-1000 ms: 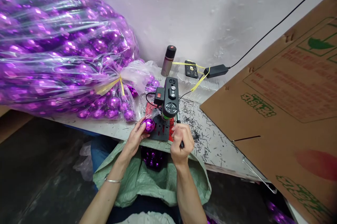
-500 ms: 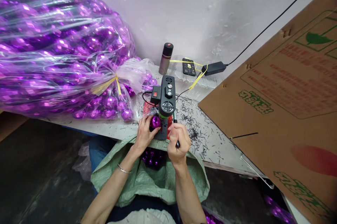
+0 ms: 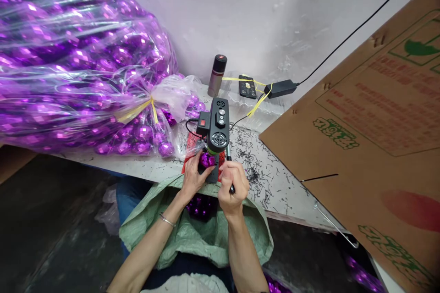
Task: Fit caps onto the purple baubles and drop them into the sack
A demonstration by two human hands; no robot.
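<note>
In the head view, my left hand is closed around the side of a shiny purple faceted ball. The ball sits at the front of a small black bench press, just under its head, whose top hides part of it. My right hand is wrapped in a fist around the press's black lever handle, right of the base. Below both hands, an open green woven sack lies across my lap, with purple balls inside it.
A big clear bag of purple balls fills the left of the table. Small black pins litter the tabletop on the right. Behind the press are a bottle, a phone and a power adapter. A cardboard box leans at right.
My left hand has shifted slightly right with the purple ball, bringing it further under the press head. My right hand has stayed on the lever.
</note>
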